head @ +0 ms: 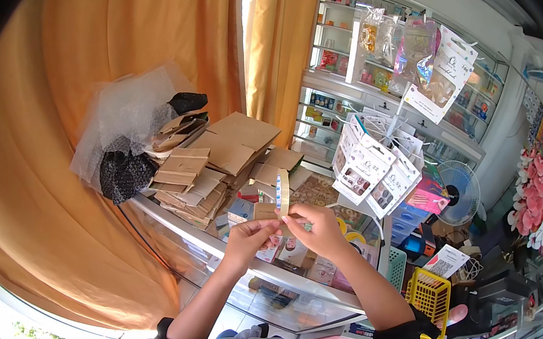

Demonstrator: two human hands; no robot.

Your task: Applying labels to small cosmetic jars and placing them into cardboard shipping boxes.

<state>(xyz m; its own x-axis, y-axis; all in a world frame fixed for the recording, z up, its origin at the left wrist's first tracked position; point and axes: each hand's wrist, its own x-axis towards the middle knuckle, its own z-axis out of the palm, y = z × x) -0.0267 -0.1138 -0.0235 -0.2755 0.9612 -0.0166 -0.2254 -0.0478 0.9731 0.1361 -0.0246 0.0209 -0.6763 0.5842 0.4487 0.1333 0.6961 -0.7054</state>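
Observation:
A roll of yellowish clear adhesive tape [285, 193] stands edge-up above the glass counter, with blue print along the inside of its core. My right hand [312, 227] grips its lower edge between thumb and fingers. My left hand [254, 238] has its thumb and forefinger pinched together at the bottom of the roll, touching it there. Whether the left fingertips hold a tape end is too small to tell. Just beyond the hands is a small brown cardboard box [265, 211]. Under them, several boxed cosmetics [292, 252] are on the counter.
Flattened cardboard boxes [234, 145] are stacked left on the glass counter [179, 229], beside bubble wrap [121, 117] and a black bag [125, 173]. A rack of carded press-on nails [364, 170] stands right. Further right are a yellow basket [430, 293] and a fan [457, 193].

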